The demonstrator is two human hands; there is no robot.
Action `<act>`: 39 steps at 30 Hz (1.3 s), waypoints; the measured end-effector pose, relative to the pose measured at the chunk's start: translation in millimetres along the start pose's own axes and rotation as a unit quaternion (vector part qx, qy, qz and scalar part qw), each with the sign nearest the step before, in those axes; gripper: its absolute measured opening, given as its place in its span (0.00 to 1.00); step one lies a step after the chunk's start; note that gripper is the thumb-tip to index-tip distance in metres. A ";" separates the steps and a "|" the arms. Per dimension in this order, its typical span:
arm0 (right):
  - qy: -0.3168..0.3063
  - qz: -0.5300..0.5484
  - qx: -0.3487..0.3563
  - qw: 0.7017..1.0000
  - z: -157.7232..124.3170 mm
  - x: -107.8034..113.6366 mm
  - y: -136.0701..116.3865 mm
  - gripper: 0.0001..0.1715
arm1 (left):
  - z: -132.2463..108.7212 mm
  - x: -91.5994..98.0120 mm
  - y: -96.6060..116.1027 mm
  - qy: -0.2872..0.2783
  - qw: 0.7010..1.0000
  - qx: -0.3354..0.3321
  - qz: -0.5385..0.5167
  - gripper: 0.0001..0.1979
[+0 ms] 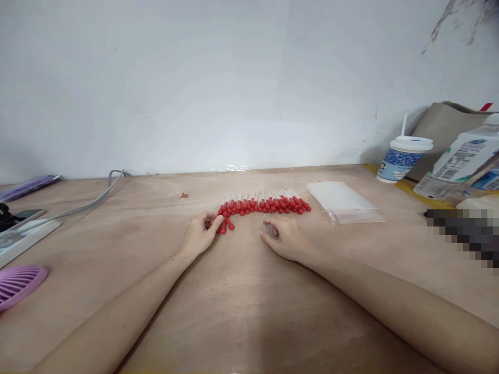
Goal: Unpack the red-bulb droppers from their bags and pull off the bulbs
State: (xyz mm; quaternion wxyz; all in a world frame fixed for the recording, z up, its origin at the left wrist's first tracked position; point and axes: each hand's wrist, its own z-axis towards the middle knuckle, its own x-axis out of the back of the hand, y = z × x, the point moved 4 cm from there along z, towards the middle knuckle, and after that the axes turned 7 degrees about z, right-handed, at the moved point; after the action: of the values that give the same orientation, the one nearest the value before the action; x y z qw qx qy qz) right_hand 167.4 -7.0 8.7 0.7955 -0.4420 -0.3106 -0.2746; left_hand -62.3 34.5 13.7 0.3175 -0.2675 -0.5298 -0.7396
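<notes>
My R hand (286,238) has thumb and fingers drawn together on a few thin clear tubes (269,228), pinched btwn the tips; exact no. I cannot tell. Their far ends reach just below the red bulbs ahead. My L hand (201,232) is curled at the L end of the row, thumb tip near the index finger, right beside two red bulbs (230,224) which lie a bit nearer to me than the rest. If it pinches one or only touches, I cannot tell, bc. the fingers cover the place.

To handle these well, I'd say: light grip, bc. the clear tubes look thin & prob. slip or crack easily; hold them parallel, ends even. W/ the L fingers it is better to steady the loose bulbs and not push the row.

Just ahead of both hands lies the row of red-bulb droppers (265,205), as they look to me, bulbs toward me, pale tips toward the wall (234,93). R of it, near, a flat clear packet (341,200) on the tabletop (187,322). Far R: cup w/ straw (401,161), plastic bottle (454,156). Far L: grey cable (99,199).
</notes>
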 end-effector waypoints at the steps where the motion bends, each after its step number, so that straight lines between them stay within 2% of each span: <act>1: 0.001 0.003 0.001 1.000 0.1 -0.2 -0.2 0.16 | -0.5 0.6 0.2 0.011 1.000 0.000 0.017 0.19; 3: 0.006 0.008 0.002 1.000 0.2 0.0 -0.3 0.16 | -1.8 4.3 2.8 0.053 0.997 -0.014 0.062 0.18; 6: 0.023 0.018 0.004 1.000 -0.5 2.7 1.3 0.18 | -3.5 11.4 16.3 0.113 0.983 -0.085 0.116 0.15; 10: 0.061 0.020 0.030 0.997 -4.8 10.7 7.1 0.18 | 1.4 11.1 45.2 0.111 0.953 -0.213 0.184 0.12; 13: 0.091 0.018 0.053 0.994 -10.3 17.5 12.1 0.17 | 12.1 1.5 63.3 0.096 0.928 -0.274 0.236 0.12; 17: 0.088 0.010 0.048 0.995 -14.9 21.9 15.3 0.17 | 30.7 -13.6 73.6 0.090 0.927 -0.261 0.255 0.12; 20: 0.082 0.011 0.040 0.996 -14.5 22.4 15.5 0.18 | 40.5 -21.9 73.9 0.076 0.932 -0.238 0.264 0.14; 24: 0.095 0.035 0.027 0.995 -12.1 21.9 17.9 0.19 | 45.2 -28.5 72.3 0.059 0.935 -0.237 0.257 0.11; 28: 0.115 0.040 0.036 0.992 -13.5 26.3 17.5 0.17 | 37.8 -22.3 72.1 0.130 0.949 -0.210 0.196 0.09; 31: 0.128 0.020 0.059 0.990 -17.1 34.7 14.7 0.18 | 17.7 -10.6 71.5 0.181 0.955 -0.196 0.132 0.08; 33: 0.140 -0.002 0.094 0.986 -20.1 41.2 12.4 0.22 | 0.2 -5.2 70.4 0.158 0.962 -0.204 0.093 0.08; 35: 0.144 -0.025 0.140 0.979 -22.9 46.0 10.5 0.29 | -16.8 -4.2 69.0 0.091 0.969 -0.222 0.063 0.08; 37: 0.127 -0.044 0.182 0.974 -24.9 47.6 9.5 0.33 | -30.4 -6.3 67.9 0.031 0.968 -0.244 0.039 0.08; 39: 0.100 -0.055 0.216 0.970 -26.7 46.7 9.1 0.34 | -38.3 -9.9 67.4 -0.005 0.964 -0.265 0.021 0.08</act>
State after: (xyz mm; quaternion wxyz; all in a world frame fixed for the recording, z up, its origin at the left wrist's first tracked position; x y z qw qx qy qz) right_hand 211.2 -33.7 27.2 0.8830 -0.2123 -0.3048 -0.2869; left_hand -7.4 -16.2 36.4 0.2477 -0.3567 -0.3106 -0.8455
